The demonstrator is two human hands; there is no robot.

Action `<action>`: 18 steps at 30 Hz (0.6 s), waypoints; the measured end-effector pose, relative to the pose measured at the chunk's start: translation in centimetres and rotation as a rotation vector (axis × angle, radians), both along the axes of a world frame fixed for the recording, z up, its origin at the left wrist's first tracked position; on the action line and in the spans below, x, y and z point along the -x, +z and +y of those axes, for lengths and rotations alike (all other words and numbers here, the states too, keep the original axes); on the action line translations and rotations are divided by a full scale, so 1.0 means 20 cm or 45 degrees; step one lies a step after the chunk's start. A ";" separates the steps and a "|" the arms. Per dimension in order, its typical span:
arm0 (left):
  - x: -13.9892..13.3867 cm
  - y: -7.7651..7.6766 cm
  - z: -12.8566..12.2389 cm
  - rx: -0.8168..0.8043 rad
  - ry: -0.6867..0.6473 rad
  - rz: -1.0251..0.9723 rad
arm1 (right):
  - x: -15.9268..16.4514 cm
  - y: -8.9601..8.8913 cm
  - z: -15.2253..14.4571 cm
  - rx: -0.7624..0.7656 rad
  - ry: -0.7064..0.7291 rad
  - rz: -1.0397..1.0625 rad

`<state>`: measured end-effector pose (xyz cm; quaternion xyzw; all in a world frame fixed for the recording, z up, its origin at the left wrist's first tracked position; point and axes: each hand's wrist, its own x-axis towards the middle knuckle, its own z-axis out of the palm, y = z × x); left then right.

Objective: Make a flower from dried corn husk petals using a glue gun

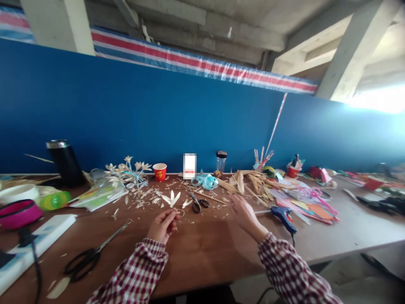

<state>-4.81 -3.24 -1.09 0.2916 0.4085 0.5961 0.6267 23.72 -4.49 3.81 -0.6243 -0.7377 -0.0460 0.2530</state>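
Observation:
Between the thumb and fingers of my left hand (163, 225) is the base of a pale husk flower (171, 198), its pointed petals spread upward. My right hand (245, 215) is stretched out over the table, fingers extended and slightly blurred, with nothing seen in it. Just beyond the hands lie small black-handled scissors (198, 203) and a blue roll of tape or ribbon (207, 181). To the right of my right hand rests a blue glue gun (284, 217). Dry corn husks (249, 183) are heaped behind that hand.
Large scissors (90, 255) and a white power strip (41, 245) lie at left. Finished husk flowers (129, 171), a red paper cup (160, 172), a jar (221, 162) and a black flask (65, 162) stand along the blue partition (164, 114). Coloured paper (316, 211) lies at right.

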 end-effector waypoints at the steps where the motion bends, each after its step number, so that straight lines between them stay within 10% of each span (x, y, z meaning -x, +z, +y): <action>1: 0.01 0.00 0.00 -0.019 0.032 -0.007 | 0.08 -0.02 0.04 0.025 0.068 0.017; 8: 0.08 0.04 0.07 -0.001 0.139 0.146 | 0.49 -0.12 0.31 0.129 0.300 -0.075; 18: -0.02 0.08 0.27 0.076 0.176 0.148 | 0.59 -0.17 0.45 0.169 0.222 -0.042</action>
